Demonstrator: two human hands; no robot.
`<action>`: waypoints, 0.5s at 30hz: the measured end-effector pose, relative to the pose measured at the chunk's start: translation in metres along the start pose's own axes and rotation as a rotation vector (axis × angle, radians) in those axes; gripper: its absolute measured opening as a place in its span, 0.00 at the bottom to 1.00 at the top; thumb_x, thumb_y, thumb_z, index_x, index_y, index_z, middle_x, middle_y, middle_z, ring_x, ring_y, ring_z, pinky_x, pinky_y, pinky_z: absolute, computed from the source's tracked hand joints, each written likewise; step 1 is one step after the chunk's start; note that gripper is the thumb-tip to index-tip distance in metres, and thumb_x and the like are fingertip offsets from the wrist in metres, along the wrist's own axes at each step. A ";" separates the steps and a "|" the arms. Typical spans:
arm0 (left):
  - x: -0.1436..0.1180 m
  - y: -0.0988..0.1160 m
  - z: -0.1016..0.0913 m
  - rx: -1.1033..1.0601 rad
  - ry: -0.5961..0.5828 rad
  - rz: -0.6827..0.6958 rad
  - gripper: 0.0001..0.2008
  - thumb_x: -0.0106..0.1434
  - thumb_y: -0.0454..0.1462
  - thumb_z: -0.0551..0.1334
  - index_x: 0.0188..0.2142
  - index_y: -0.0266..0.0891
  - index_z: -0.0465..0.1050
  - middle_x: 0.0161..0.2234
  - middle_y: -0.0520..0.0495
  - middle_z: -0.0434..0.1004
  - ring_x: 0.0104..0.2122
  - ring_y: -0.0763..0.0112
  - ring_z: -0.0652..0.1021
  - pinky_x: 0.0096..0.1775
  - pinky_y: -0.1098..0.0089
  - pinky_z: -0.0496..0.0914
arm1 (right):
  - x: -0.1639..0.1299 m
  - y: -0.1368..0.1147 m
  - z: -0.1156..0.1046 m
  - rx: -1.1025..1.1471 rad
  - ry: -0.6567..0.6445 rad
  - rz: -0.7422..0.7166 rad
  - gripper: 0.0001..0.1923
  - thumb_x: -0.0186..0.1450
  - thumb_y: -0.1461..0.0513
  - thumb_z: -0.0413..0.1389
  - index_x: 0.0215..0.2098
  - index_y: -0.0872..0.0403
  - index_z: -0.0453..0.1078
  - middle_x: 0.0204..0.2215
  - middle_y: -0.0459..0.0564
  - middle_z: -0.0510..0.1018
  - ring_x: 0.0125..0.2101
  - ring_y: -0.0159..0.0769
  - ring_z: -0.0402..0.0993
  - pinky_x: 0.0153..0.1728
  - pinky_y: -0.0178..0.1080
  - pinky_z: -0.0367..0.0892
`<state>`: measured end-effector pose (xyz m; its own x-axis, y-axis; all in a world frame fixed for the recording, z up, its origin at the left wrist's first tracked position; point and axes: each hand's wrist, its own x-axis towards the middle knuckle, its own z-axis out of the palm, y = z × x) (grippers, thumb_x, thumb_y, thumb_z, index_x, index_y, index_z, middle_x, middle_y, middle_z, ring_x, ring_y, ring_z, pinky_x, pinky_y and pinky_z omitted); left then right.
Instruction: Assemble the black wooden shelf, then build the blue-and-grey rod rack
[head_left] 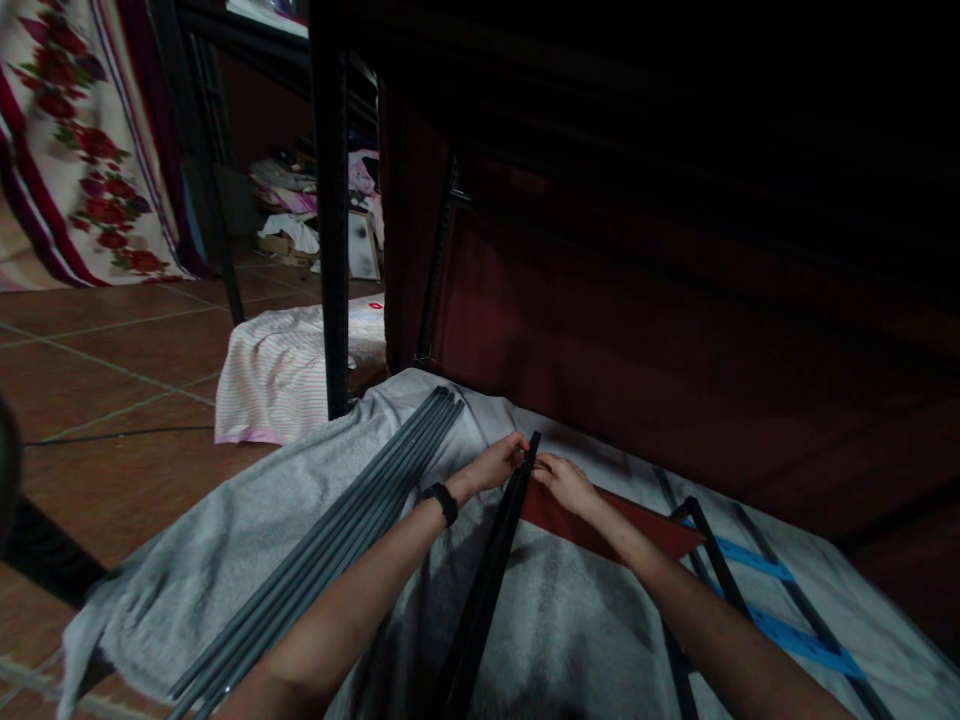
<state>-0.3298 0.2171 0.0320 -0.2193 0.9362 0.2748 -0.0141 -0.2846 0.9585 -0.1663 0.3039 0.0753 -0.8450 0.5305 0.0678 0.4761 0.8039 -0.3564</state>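
Observation:
My left hand point(496, 464), with a black watch on its wrist, and my right hand point(564, 481) meet at the far end of a black metal bar point(487, 580) that runs away from me over a grey blanket point(225, 530). Both hands pinch the bar's tip. Under my right hand a dark red fabric panel point(600, 525) is attached along the bar. A bundle of grey metal rods point(337, 530) lies just left of my left forearm.
Black frame pieces with blue tape point(750, 560) lie at the right. A dark red cabinet wall point(600, 330) rises ahead. A black upright post point(334, 250), a striped pink-white cloth point(277, 370) and terracotta floor tiles point(112, 350) are at the left.

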 end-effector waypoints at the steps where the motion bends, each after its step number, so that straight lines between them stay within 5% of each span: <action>1: -0.001 0.001 0.000 0.006 0.036 -0.006 0.07 0.53 0.28 0.60 0.33 0.37 0.67 0.29 0.53 0.72 0.30 0.76 0.72 0.35 0.75 0.66 | -0.001 -0.001 -0.001 0.002 -0.001 0.002 0.13 0.69 0.58 0.51 0.48 0.49 0.73 0.44 0.48 0.81 0.45 0.40 0.76 0.43 0.37 0.64; 8: -0.006 0.009 -0.002 0.018 0.062 -0.131 0.05 0.58 0.36 0.60 0.28 0.37 0.65 0.20 0.53 0.69 0.19 0.75 0.71 0.25 0.73 0.66 | -0.004 -0.008 -0.006 -0.004 -0.011 0.027 0.12 0.68 0.60 0.52 0.47 0.49 0.73 0.47 0.48 0.80 0.47 0.40 0.75 0.44 0.37 0.63; 15: -0.003 0.018 0.006 0.030 0.069 -0.143 0.04 0.53 0.35 0.60 0.27 0.37 0.66 0.21 0.52 0.70 0.21 0.73 0.73 0.25 0.73 0.68 | -0.003 -0.009 -0.008 0.017 -0.021 0.052 0.13 0.66 0.61 0.53 0.47 0.49 0.75 0.45 0.48 0.81 0.45 0.40 0.75 0.43 0.36 0.62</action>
<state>-0.3236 0.2100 0.0483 -0.2836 0.9501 0.1301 -0.0209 -0.1417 0.9897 -0.1664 0.2970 0.0862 -0.8241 0.5657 0.0289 0.5158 0.7705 -0.3746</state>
